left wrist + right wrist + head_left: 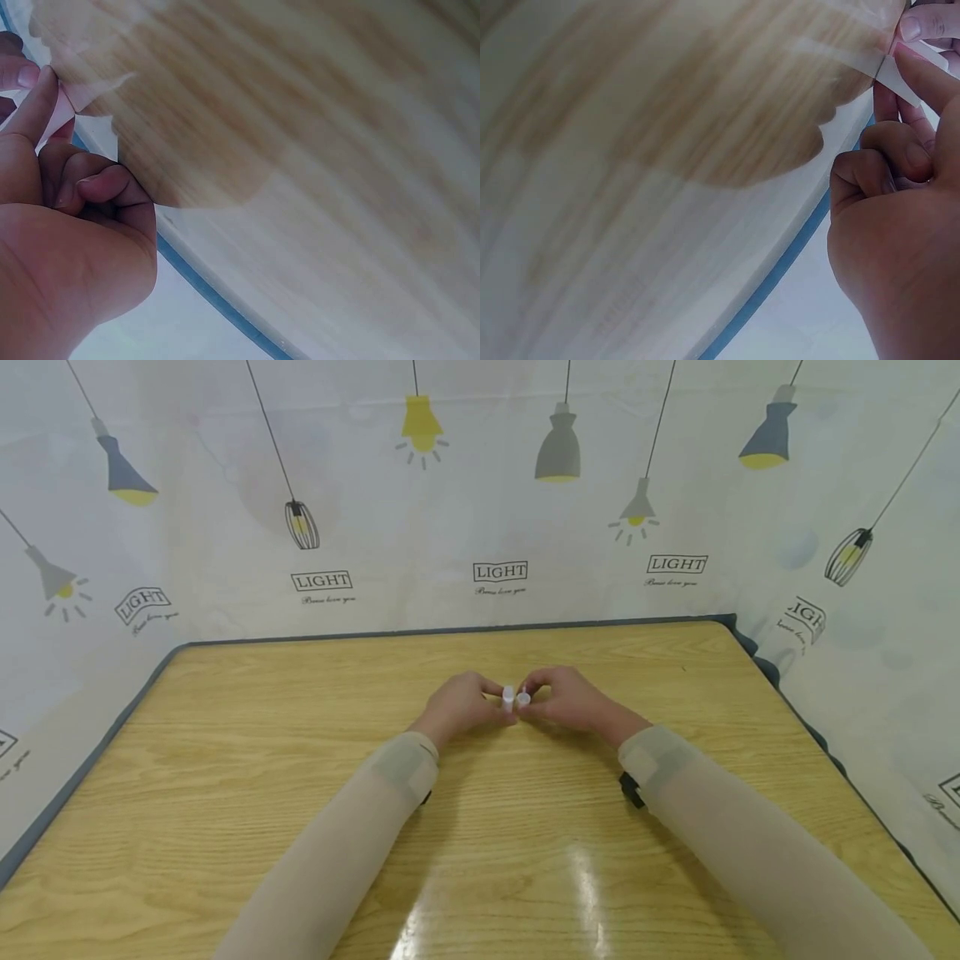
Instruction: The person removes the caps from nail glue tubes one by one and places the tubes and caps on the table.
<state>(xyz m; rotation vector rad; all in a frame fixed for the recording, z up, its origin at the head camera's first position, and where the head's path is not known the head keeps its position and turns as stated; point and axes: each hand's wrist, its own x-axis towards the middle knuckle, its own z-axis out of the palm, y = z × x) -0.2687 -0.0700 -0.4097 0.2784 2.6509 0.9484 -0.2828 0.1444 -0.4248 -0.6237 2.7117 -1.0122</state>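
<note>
In the head view my left hand pinches a small white upright piece between thumb and fingers. Just right of it, my right hand pinches a small white piece with a round face. The two pieces are side by side, nearly touching; whether they are joined I cannot tell. From the left wrist, my left hand shows its lower fingers curled in, with part of a white piece at its fingertips. The right wrist view has my right hand likewise pinching a white piece, the left fingertips close by.
Both hands are over a wood-grain table with a dark edge. A pale curtain printed with lamps and lettering surrounds its back and sides. Glossy reflections lie on the near tabletop.
</note>
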